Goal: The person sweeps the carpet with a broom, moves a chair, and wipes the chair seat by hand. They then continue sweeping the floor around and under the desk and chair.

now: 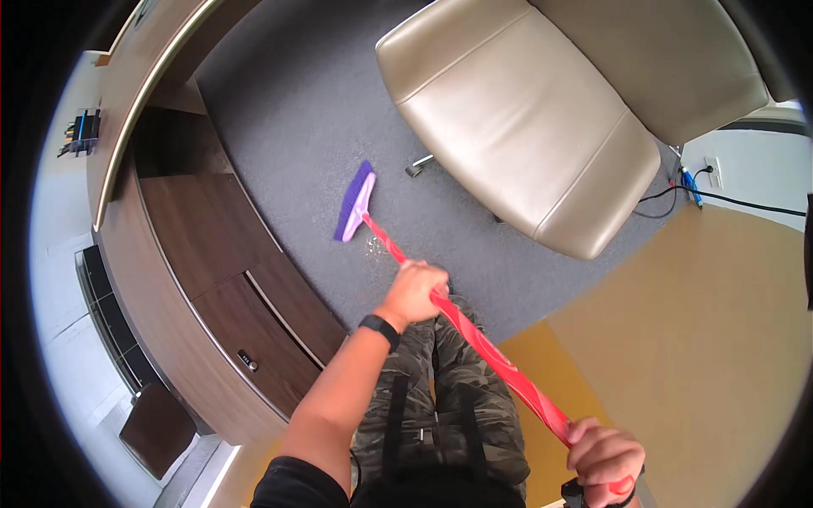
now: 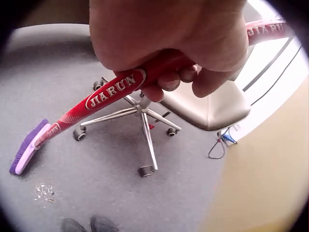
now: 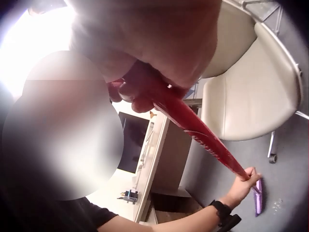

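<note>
A broom with a red handle (image 1: 491, 351) slants across the head view. Its purple-bristled head (image 1: 356, 201) rests on the grey carpet, just beyond a small scatter of pale crumbs (image 1: 375, 246). My left hand (image 1: 413, 292) grips the handle partway down, fingers curled round it below the palm in the left wrist view. Near the handle's top end, my right hand (image 1: 605, 461) holds on with curled fingers, and the rounded tip pokes out beside it. White lettering (image 2: 113, 90) marks the red handle in the left wrist view.
A beige swivel chair (image 1: 525, 110) stands ahead on wheeled metal legs (image 2: 145, 116). Wooden cabinets (image 1: 220, 245) under a desk line the left side. A black cable (image 1: 745, 201) runs by the wall at right. My shoes (image 2: 102, 224) are close to the crumbs.
</note>
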The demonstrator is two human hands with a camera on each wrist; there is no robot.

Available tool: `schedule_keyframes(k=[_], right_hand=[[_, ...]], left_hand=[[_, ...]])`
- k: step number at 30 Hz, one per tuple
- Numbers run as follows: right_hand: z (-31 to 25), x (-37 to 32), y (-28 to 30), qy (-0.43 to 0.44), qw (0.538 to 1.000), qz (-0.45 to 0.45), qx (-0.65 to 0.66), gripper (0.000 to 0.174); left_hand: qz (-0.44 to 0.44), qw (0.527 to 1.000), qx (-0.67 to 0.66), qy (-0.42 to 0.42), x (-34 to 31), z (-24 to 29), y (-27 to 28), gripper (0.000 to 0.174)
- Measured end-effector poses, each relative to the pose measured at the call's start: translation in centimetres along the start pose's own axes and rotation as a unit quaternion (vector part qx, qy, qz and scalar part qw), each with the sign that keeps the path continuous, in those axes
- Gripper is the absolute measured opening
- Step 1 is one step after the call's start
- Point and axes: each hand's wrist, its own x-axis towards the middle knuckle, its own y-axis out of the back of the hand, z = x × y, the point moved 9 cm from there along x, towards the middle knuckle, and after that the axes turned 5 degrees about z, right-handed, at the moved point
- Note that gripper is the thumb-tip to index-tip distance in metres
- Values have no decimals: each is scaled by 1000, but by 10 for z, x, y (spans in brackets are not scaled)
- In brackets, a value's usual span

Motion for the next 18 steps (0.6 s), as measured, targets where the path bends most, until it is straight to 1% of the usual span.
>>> schedule_keyframes(k=[1,2,3,4,5,6,7,8,10,11,12,14,15,16,18], right_hand=[[-10,-5,3,-6,1000,7,4,13],[-18,-12,4,1,1000,6,6,13],[-27,-20,7,15,999,6,38,18],[-33,-27,11,28,997,7,69,25],[-34,-32,15,31,997,12,68,25],[-42,-37,20,73,992,27,97,30],[-48,-42,25,114,985,43,126,36],[-45,-45,27,115,984,49,126,36],[-30,-42,26,70,989,65,116,40],[-19,-39,22,34,994,56,89,40],[-14,-37,19,32,994,61,89,40],[1,-33,10,10,998,59,32,42],[2,-37,7,7,999,40,9,45],[1,-44,8,6,999,46,9,45],[-3,-59,14,-9,997,76,20,46]], left_hand=[[-35,999,-9,-9,-8,10,-8,17],[-69,997,-16,-19,-15,18,-15,16],[-105,994,-12,-14,-22,31,-13,14],[-122,992,-19,-9,-28,44,-8,13],[-121,993,-12,-2,-32,51,-2,14],[-121,993,-5,6,-35,55,2,14],[-86,996,-7,-3,-34,61,13,15],[-90,996,-6,-7,-31,60,15,15],[-5,1000,-15,-10,-15,50,37,16],[-5,1000,21,-17,-7,40,36,16],[-9,1000,19,-18,0,31,29,16],[-91,994,13,-52,5,16,-3,17],[-103,993,-21,-62,-4,14,-24,17],[-106,992,-12,-67,-12,22,-34,16],[-149,986,-16,-70,-32,35,-49,15]])
